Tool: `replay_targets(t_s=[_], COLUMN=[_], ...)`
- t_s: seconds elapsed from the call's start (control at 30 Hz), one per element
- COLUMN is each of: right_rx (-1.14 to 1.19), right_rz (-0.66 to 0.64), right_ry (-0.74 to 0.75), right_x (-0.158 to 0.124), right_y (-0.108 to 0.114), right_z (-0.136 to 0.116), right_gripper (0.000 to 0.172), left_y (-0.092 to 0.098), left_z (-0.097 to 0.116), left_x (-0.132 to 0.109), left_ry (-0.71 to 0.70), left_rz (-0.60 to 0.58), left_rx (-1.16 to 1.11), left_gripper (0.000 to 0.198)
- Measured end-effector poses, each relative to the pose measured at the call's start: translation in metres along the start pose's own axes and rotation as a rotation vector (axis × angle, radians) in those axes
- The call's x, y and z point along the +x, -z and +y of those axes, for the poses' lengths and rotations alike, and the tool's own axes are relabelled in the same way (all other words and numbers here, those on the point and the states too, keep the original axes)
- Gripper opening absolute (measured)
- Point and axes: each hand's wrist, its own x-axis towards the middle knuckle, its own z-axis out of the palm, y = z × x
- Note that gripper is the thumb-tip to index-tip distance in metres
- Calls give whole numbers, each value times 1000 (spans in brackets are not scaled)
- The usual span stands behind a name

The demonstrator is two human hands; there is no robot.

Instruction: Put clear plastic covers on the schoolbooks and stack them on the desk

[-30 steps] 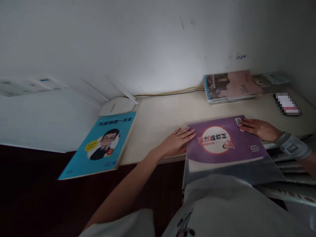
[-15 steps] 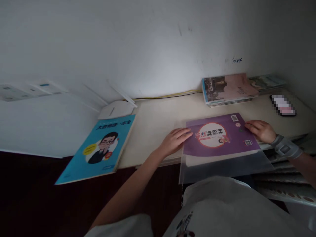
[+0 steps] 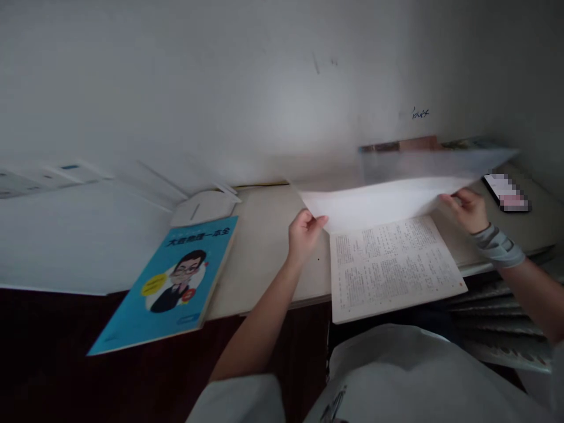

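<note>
One cover point(image 3: 379, 202) in left hand point(image 3: 304, 232), right hand point(image 3: 467, 208), one blue book point(image 3: 176, 279)

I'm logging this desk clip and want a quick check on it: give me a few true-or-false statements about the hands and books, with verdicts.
1. The left hand and right hand each grip an edge of the raised cover. True.
2. The page under the cover is blank. False: it is filled with dense print.
3. The blue book hangs over the front edge of the desk. True.
4. The left hand rests on the blue book. False: it is apart from it, holding the cover.
5. The phone lies on the desk beyond the right hand. True.
</note>
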Motion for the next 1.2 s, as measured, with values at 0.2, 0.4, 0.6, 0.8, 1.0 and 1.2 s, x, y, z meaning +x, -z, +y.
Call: replay_targets(t_s=[0.2,0.4,0.6,0.8,1.0,1.2], right_rx=[305,265,219,191,74,201], right_rz=[323,259,152,188,253,257], right_ry=[-211,-213,-155,-179,-216,-339], right_x=[17,12,18,16,5,5], right_y=[-41,-44,-43,-42,-42,-43], right_z=[5,12,18,24,10,11], right_gripper=[32,23,22,31,32,33], left_y=[-24,-26,-25,-26,-25,-19], left_z=[3,-10,-8,-11,-14,-12], left_x=[16,3,-2,-7,-12,-7], left_ry=[127,102,75,109,162,127], left_rz=[181,283,363,336,333,227], left_rx=[-267,-186,-109,-100,-92,-93], left_gripper=[41,26,24,21,22,22])
